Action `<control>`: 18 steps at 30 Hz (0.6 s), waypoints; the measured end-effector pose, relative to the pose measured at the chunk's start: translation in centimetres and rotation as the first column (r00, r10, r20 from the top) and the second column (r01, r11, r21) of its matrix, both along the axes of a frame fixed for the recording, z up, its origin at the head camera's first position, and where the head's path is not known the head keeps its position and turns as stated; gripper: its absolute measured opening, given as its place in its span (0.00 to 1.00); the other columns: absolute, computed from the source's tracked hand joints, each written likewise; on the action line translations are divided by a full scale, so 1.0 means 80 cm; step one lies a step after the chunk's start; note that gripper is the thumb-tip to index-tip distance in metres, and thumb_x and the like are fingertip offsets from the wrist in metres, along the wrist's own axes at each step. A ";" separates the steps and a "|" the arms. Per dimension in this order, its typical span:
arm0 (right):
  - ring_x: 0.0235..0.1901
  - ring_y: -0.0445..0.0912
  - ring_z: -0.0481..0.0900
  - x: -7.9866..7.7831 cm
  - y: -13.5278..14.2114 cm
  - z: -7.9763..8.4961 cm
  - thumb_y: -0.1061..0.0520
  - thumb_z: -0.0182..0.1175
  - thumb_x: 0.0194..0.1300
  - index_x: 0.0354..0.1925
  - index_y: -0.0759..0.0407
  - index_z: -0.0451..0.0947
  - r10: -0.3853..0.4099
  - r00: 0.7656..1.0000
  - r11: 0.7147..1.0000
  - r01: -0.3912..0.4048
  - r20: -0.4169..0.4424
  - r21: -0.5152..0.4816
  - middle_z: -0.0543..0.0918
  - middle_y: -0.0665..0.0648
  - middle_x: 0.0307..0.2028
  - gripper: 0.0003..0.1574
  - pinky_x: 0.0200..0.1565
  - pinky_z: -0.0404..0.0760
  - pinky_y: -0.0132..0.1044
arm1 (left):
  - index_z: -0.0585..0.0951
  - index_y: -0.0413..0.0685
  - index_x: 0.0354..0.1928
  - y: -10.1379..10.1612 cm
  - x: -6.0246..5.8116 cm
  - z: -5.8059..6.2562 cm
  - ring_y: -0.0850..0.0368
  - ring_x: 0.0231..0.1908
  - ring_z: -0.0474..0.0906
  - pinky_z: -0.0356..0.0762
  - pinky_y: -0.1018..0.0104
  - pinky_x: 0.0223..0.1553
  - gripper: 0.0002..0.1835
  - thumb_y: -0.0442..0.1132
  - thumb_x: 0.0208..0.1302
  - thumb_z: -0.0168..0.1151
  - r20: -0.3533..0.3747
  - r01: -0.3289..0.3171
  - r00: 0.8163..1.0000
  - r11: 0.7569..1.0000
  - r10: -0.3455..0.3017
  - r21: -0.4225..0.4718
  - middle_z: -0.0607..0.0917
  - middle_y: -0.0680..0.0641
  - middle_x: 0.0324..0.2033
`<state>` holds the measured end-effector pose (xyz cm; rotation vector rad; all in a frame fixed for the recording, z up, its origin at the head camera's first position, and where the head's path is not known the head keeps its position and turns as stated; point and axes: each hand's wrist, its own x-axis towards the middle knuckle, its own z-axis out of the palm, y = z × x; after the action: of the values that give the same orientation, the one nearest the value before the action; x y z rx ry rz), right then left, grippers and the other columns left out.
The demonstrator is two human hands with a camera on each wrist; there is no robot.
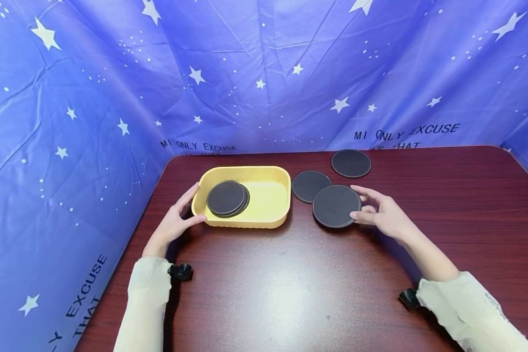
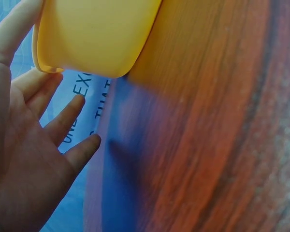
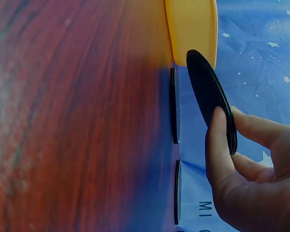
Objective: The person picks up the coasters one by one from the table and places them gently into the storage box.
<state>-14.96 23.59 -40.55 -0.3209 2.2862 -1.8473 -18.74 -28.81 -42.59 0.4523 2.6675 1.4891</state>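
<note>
In the head view a yellow tray (image 1: 268,222) stands on the table, with a small stack of round black coasters (image 1: 226,198) in its left part. My left hand (image 1: 172,226) touches the tray's left end, thumb at the front corner and a finger farther back. Its other fingers stretch out loosely in the left wrist view. My right hand (image 1: 385,215) pinches a black coaster (image 1: 336,206) by its right edge. The right wrist view shows this held coaster (image 3: 205,87) tilted and raised off the tabletop. Two more coasters lie behind it, one nearer (image 1: 310,186) and one farther (image 1: 351,163).
The dark red wooden table (image 1: 255,293) reaches back to a blue curtain (image 1: 264,88) with white stars and lettering. The nearer loose coaster lies close to the tray's right side. Each wrist carries a small black mount (image 1: 182,272).
</note>
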 end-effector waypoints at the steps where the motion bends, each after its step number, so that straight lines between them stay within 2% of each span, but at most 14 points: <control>1: 0.34 0.31 0.81 0.000 -0.001 0.001 0.70 0.62 0.63 0.74 0.73 0.52 0.000 1.000 1.000 0.000 0.008 -0.011 0.76 0.47 0.45 0.47 0.40 0.86 0.26 | 0.58 0.59 0.78 0.000 0.000 0.000 0.49 0.78 0.47 0.50 0.40 0.76 0.47 0.33 0.60 0.71 0.000 0.000 1.000 1.000 0.000 0.000 0.55 0.51 0.79; 9: 0.36 0.31 0.83 0.000 -0.007 0.004 0.72 0.61 0.64 0.75 0.74 0.49 -0.003 0.999 0.993 0.010 0.052 -0.121 0.77 0.46 0.44 0.48 0.41 0.86 0.27 | 0.57 0.58 0.78 -0.001 0.001 -0.001 0.48 0.78 0.47 0.51 0.40 0.76 0.48 0.33 0.59 0.71 -0.013 0.006 1.000 1.000 -0.006 0.001 0.55 0.50 0.79; 18: 0.38 0.31 0.84 -0.001 -0.010 0.006 0.71 0.62 0.64 0.75 0.71 0.50 -0.007 0.997 0.989 0.017 0.072 -0.144 0.76 0.47 0.45 0.48 0.42 0.86 0.27 | 0.58 0.56 0.78 0.001 0.000 0.000 0.47 0.78 0.48 0.51 0.38 0.75 0.48 0.32 0.59 0.71 -0.017 0.007 1.000 1.000 -0.007 -0.002 0.56 0.49 0.79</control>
<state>-15.06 22.75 -40.06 -0.2578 2.1176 -2.0017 -18.74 -28.74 -42.55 0.4756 2.6771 1.4874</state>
